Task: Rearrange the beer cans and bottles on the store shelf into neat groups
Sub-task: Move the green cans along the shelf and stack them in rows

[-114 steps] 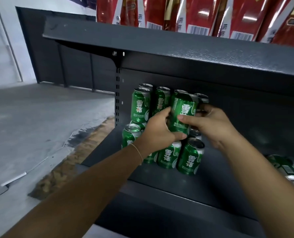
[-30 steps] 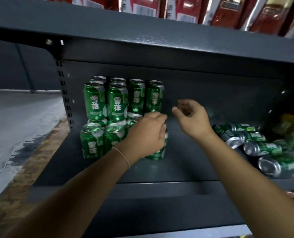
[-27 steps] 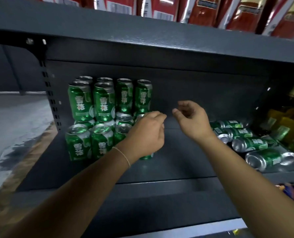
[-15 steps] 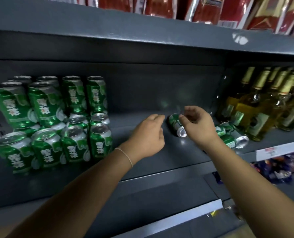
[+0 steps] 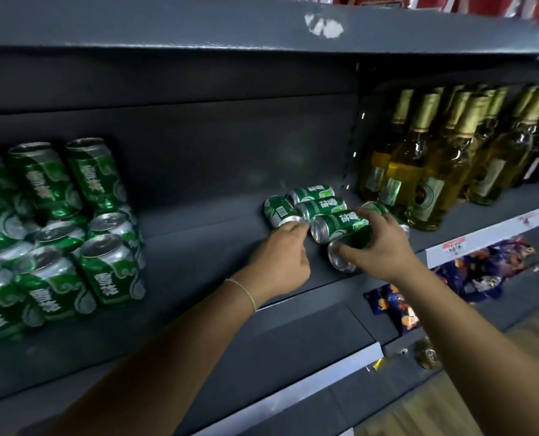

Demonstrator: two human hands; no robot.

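green cans: both hands now at the loose pile

green stacked cans (image 5: 51,234) are seen far left on the shelf (image 5: 199,272), two tiers, upright, partly cut off by the frame edge and smeared by blur. half a second ago this stack sat nearer the middle of the view; the view has swung right and both hands have been carried well away from it.

left hand (image 5: 280,262) is now set against the end of the leftmost fallen can (image 5: 279,210); fingertips touch it, fingers curled over, but a real grip cannot be told since the fingers are hidden behind the knuckles. before, it hovered short of the pile with nothing under it.

loose cans (image 5: 321,204) lie on their sides in a tight cluster, touching each other, just left of the bottles (image 5: 419,171).

right hand (image 5: 378,247) is wrapped over the nearest lying can (image 5: 345,247), thumb below and fingers across the top: grasped. earlier only an empty pinch was held above the pile.

judged meaning: stacking phase paused, pickup of the fallen cans started; the next cans are likely bound for the left stack.

hard to read: can count under the right hand, one more can end peeking behind its fingers, labels, snack packets (image 5: 482,272) on the lower shelf.
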